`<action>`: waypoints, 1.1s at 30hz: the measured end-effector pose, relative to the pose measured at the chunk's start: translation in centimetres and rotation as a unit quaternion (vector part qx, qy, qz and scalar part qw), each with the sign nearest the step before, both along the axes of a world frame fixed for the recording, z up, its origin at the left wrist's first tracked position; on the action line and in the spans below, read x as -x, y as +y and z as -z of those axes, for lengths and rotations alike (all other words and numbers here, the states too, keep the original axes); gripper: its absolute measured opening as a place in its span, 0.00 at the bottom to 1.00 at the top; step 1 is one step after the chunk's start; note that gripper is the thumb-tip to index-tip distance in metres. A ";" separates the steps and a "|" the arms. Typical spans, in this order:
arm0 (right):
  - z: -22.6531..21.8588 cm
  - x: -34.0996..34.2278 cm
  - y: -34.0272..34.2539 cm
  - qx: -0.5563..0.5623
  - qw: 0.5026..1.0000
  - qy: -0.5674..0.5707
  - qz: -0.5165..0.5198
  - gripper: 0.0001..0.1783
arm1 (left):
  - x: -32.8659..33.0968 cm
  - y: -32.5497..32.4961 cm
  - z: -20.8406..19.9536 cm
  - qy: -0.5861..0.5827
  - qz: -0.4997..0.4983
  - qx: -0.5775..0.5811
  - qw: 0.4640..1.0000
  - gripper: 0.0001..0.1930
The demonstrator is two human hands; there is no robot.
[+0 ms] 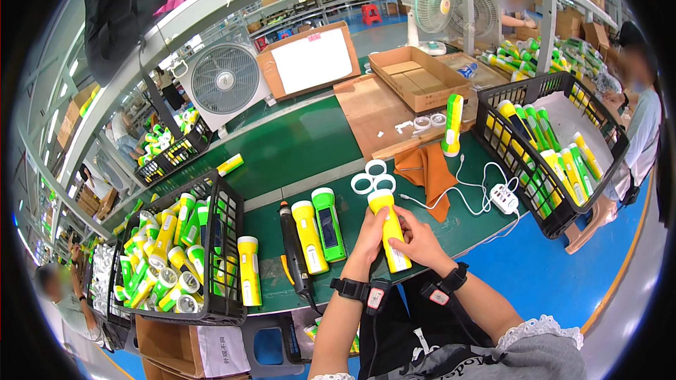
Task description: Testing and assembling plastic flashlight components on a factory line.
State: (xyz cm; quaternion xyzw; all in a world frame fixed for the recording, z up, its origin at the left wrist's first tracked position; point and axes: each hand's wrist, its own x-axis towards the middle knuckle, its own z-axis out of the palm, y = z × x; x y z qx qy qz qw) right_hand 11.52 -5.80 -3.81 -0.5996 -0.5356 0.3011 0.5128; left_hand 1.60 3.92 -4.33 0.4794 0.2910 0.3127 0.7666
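A yellow flashlight with a white head (396,255) is gripped between both my hands above the near edge of the green bench. My left hand (369,237) wraps its left side, and my right hand (417,241) closes on its right side with the thumb across the body. Just beyond its head lie several white rings (373,180). To the left are a green flashlight with a dark panel (328,225), a yellow flashlight (310,237) and a black electric screwdriver (296,257). Another yellow flashlight (248,271) stands beside the left basket.
A black basket (229,232) full of flashlights stands at left, another basket (556,222) at right. An orange cloth (429,172), a white charger with cables (503,198) and an upright flashlight (453,127) are right of centre. Behind sit a cardboard tray (415,102) and a fan (224,83).
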 end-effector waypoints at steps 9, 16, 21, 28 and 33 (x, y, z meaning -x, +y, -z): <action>1.5 0.7 1.3 -0.019 0.999 0.016 -0.030 0.37 | 1.4 0.0 0.3 -0.021 -0.012 -0.051 0.998 0.18; 4.8 -3.1 1.4 -0.083 0.995 0.060 0.017 0.34 | -1.6 -1.2 0.9 -0.098 0.018 -0.112 0.989 0.24; 3.2 -0.9 1.6 -0.064 0.992 0.095 -0.046 0.31 | -1.9 -0.1 2.5 -0.097 -0.028 -0.143 0.985 0.27; 3.8 -1.3 2.0 -0.084 0.992 0.090 -0.035 0.28 | -3.2 0.7 2.9 -0.042 -0.083 -0.105 0.990 0.23; 4.5 -2.9 2.7 -0.066 0.994 0.063 -0.060 0.28 | -4.2 1.0 3.6 -0.014 -0.102 -0.110 0.989 0.24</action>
